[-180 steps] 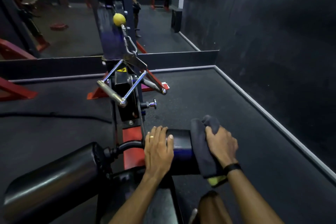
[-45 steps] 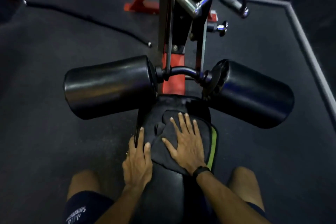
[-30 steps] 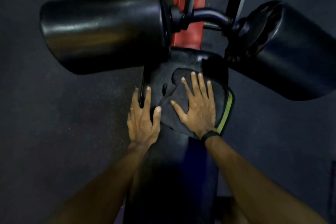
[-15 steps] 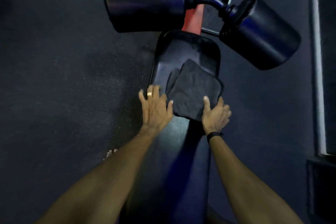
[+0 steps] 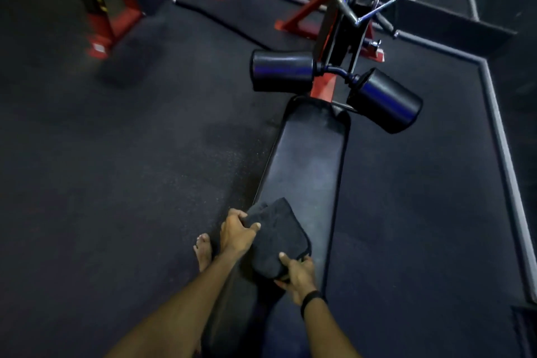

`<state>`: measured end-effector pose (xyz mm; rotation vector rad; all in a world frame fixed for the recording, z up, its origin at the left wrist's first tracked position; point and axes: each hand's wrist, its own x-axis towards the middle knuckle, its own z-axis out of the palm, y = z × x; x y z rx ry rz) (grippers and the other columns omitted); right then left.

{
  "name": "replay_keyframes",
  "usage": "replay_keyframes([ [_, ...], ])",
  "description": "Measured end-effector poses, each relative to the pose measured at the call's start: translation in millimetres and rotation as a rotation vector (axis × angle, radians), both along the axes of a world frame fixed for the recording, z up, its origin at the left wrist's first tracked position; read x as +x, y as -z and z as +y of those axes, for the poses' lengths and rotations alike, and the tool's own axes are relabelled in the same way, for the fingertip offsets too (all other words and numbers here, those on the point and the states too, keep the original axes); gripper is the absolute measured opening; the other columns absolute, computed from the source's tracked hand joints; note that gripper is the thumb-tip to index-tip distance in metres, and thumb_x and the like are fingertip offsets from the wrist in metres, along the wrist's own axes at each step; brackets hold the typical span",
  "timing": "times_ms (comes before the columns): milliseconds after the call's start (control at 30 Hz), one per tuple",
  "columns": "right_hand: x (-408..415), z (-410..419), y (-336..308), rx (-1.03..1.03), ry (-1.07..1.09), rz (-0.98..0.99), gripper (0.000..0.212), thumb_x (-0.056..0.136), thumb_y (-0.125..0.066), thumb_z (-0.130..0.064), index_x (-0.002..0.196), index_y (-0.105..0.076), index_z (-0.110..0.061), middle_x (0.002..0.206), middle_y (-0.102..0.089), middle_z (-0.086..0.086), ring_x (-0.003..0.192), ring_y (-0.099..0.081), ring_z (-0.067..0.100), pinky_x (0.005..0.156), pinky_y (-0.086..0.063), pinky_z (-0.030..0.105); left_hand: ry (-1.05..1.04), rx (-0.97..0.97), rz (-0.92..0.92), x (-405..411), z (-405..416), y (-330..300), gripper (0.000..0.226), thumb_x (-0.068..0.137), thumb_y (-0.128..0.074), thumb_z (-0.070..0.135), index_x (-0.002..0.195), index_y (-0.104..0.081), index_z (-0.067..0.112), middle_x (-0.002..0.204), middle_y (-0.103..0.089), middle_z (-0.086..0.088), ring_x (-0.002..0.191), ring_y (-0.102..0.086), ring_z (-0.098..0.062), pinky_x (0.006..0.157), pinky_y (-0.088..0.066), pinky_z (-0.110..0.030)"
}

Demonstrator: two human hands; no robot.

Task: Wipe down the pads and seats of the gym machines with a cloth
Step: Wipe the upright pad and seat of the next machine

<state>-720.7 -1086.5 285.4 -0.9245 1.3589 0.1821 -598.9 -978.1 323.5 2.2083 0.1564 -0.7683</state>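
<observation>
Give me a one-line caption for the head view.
Both hands, left hand and right hand, grip a dark cloth on the long black seat.

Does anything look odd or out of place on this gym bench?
Nothing is spilled or broken. The two roller pads sit at different angles, the right one skewed downward, and a bare foot stands beside the bench.

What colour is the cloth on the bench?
Dark grey cloth, best seen in the head view.

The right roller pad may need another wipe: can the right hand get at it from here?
Probably not without stepping forward: the right hand grips the cloth at the seat's near end; the roller pad lies beyond its far end.
</observation>
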Motion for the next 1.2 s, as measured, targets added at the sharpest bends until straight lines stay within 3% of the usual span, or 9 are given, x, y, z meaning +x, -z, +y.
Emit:
replay_keyframes([
  [100, -34.8, 37.9, -39.8, 0.013, -0.085, -0.065, 0.035, 0.096, -0.062, -0.001, 0.128, -0.050, -0.010, 0.114, -0.066, 0.017, 0.087, -0.063, 0.029, 0.059, -0.056, 0.041, -0.003, -0.023, -0.109, -42.1, 27.2, -31.5, 0.028, 0.086, -0.073, 0.010, 0.100, -0.049, 0.017, 0.110, -0.061, -0.011, 0.108, -0.059, -0.030, 0.086, -0.045, -0.031],
  [300, -87.9, 72.6, -144.4, -0.135, -0.267, -0.102, 0.043, 0.096, -0.062, -0.001, 0.136, -0.045, -0.003, 0.115, -0.058, 0.018, 0.079, -0.059, 0.023, 0.059, -0.054, 0.039, 0.102, -0.147, -0.316, -84.8, 66.2, -127.8, 0.026, 0.087, -0.069, 0.002, 0.111, -0.059, 0.007, 0.108, -0.061, -0.004, 0.098, -0.050, -0.014, 0.076, -0.034, -0.014],
  [500, -125.2, 108.1, -233.7, -0.431, -0.658, -0.126, 0.043, 0.099, -0.063, -0.020, 0.136, -0.055, -0.001, 0.118, -0.062, 0.012, 0.094, -0.059, 0.019, 0.071, -0.050, 0.029, 0.336, -0.241, -0.493, -112.7, 111.3, -213.0, 0.026, 0.079, -0.071, 0.000, 0.102, -0.064, 0.011, 0.104, -0.070, -0.007, 0.101, -0.065, -0.025, 0.082, -0.046, -0.024],
  [600, -141.9, 122.0, -269.2, -0.710, -0.702, -0.156, 0.073, 0.092, -0.073, -0.037, 0.150, -0.041, -0.006, 0.151, -0.048, 0.012, 0.133, -0.049, 0.027, 0.103, -0.044, 0.033, 0.461, -0.303, -0.548, -130.2, 139.2, -242.2, 0.037, 0.080, -0.071, 0.001, 0.113, -0.061, 0.013, 0.112, -0.067, -0.011, 0.109, -0.060, -0.027, 0.088, -0.046, -0.027],
  [667, -151.6, 136.5, -301.0, -0.854, -0.762, -0.282, 0.092, 0.086, -0.079, -0.038, 0.158, -0.027, -0.013, 0.158, -0.036, 0.008, 0.145, -0.035, 0.027, 0.105, -0.036, 0.029, 0.526, -0.357, -0.551, -148.3, 158.4, -263.1, 0.056, 0.081, -0.071, 0.004, 0.134, -0.054, 0.014, 0.119, -0.062, -0.011, 0.115, -0.055, -0.026, 0.096, -0.046, -0.032],
  [800, -158.2, 176.6, -361.4, -1.073, -0.997, -0.444, 0.099, 0.078, -0.086, -0.033, 0.157, -0.028, -0.019, 0.157, -0.038, 0.008, 0.146, -0.033, 0.025, 0.118, -0.030, 0.039, 0.512, -0.551, -0.581, -184.9, 201.2, -313.9, 0.081, 0.080, -0.078, 0.001, 0.150, -0.039, 0.010, 0.088, -0.064, -0.004, 0.084, -0.060, -0.015, 0.084, -0.048, -0.026],
  [933, -176.6, 208.0, -404.9, -1.121, -0.924, -0.615, 0.048, 0.070, -0.090, -0.027, 0.114, -0.071, -0.026, 0.109, -0.073, -0.004, 0.106, -0.066, 0.015, 0.097, -0.050, 0.046, 0.424, -0.786, -0.465, -207.0, 239.6, -356.5, 0.085, 0.079, -0.082, 0.001, 0.150, -0.035, 0.006, 0.083, -0.071, -0.011, 0.071, -0.064, -0.003, 0.075, -0.051, -0.015],
  [1067, -190.3, 228.3, -437.4, -1.126, -0.790, -0.687, 0.037, 0.069, -0.092, -0.031, 0.100, -0.075, -0.018, 0.090, -0.076, 0.001, 0.088, -0.072, 0.020, 0.081, -0.058, 0.046, 0.364, -0.940, -0.333, -215.6, 272.5, -391.1, 0.100, 0.066, -0.090, 0.034, 0.146, -0.034, 0.012, 0.092, -0.076, -0.005, 0.088, -0.071, -0.013, 0.091, -0.053, -0.032],
  [1200, -182.6, 256.9, -470.9, -1.231, -0.778, -0.767, 0.030, 0.072, -0.091, -0.027, 0.087, -0.073, -0.009, 0.081, -0.073, 0.003, 0.072, -0.066, 0.010, 0.069, -0.054, 0.035, 0.420, -0.825, -0.359, -207.7, 320.9, -410.9, 0.104, 0.045, -0.082, 0.044, 0.137, -0.042, 0.017, 0.113, -0.066, -0.007, 0.104, -0.064, -0.016, 0.097, -0.048, -0.027],
])
